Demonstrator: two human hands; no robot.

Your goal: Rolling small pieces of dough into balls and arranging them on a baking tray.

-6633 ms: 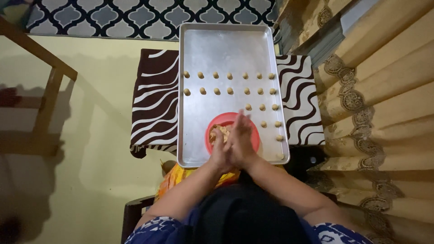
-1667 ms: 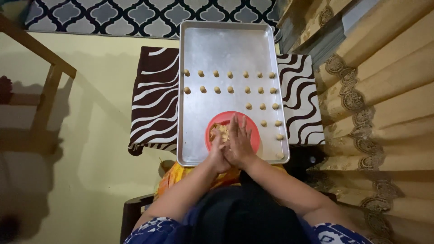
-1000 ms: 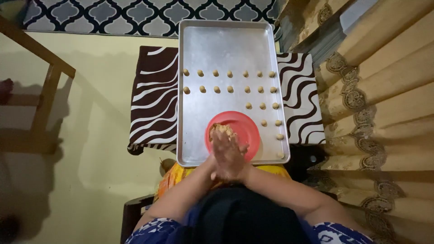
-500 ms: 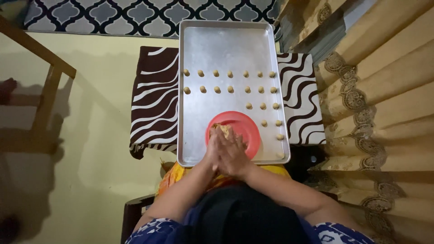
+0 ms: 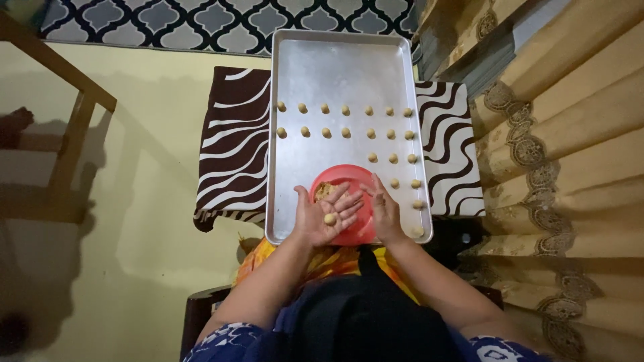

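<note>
My left hand (image 5: 323,216) lies palm up over a red bowl (image 5: 343,177), with a small round dough ball (image 5: 330,218) resting on the open palm. My right hand (image 5: 385,212) hovers palm down just to the right of it, fingers spread, holding nothing. The bowl holds a lump of tan dough (image 5: 325,191) and stands at the near end of a long metal baking tray (image 5: 335,67). Several small dough balls (image 5: 346,132) sit in rows across the tray's middle and down its right side.
The tray rests on a brown-and-white striped cloth (image 5: 231,147) over a low surface. A wooden frame (image 5: 70,127) stands on the yellow floor at left. Gold patterned curtains (image 5: 570,154) hang at right, and a patterned rug (image 5: 201,23) lies at the far end.
My palms were pressed together over the bowl, rolling. They have come apart, and a dough ball now lies on my upturned left palm.
</note>
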